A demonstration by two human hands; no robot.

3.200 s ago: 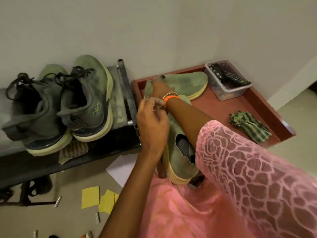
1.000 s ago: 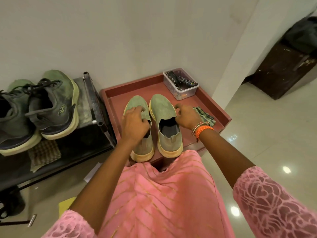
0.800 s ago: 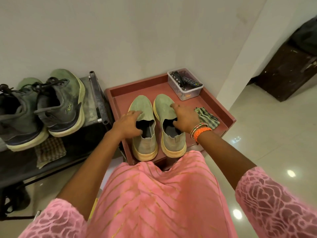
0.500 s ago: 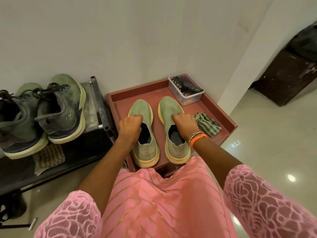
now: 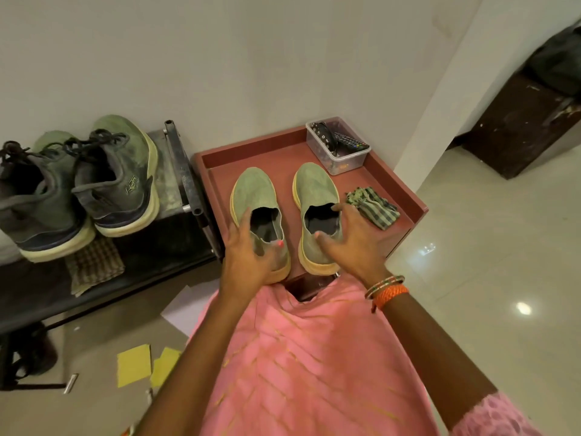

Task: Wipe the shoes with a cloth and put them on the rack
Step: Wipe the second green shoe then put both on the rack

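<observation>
Standing side by side on the red wooden tray (image 5: 405, 196), two green suede slip-on shoes (image 5: 317, 196) are seen. The left hand (image 5: 248, 259) and right hand (image 5: 355, 243), fingers spread wide, are laid over the heels, nothing gripped. A striped cloth (image 5: 375, 209) is placed just beside.

Two slip-on shoes, the left shoe (image 5: 256, 196) and the right shoe (image 5: 316, 190), stand side by side on the tray (image 5: 405, 196), toes toward the far wall. A cloth (image 5: 375, 207) lies just right of them, with a plastic box (image 5: 338, 149) (a remote inside) in the tray's far right corner. Left of the tray, two sneakers (image 5: 78, 187) sit on the rack (image 5: 182, 174), and another cloth (image 5: 94, 265) lies near them.
</observation>
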